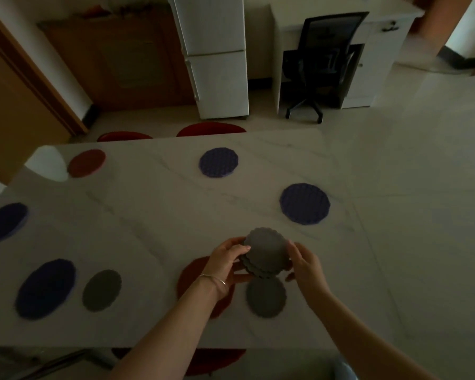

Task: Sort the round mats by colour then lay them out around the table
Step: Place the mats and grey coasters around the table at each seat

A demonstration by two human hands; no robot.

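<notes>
Both hands hold a small stack of grey scalloped mats (266, 252) just above the white marble table (162, 209). My left hand (226, 260) grips the stack's left edge; my right hand (303, 263) steadies its right edge. Under my left wrist lies a red mat (192, 278), with a single grey mat (266, 297) beside it. Another grey mat (102, 290) lies at the near left next to a blue mat (45, 289). More blue mats lie at the left edge (4, 222), the far middle (218, 162) and the right (305, 203). A red mat (86, 163) lies at the far left.
Red stools stand at the table's far side (210, 129) (124, 136) and under the near edge (217, 357). Beyond the table are a white fridge (214, 56), a wooden cabinet (115, 61), and a black office chair (321, 64) at a white desk.
</notes>
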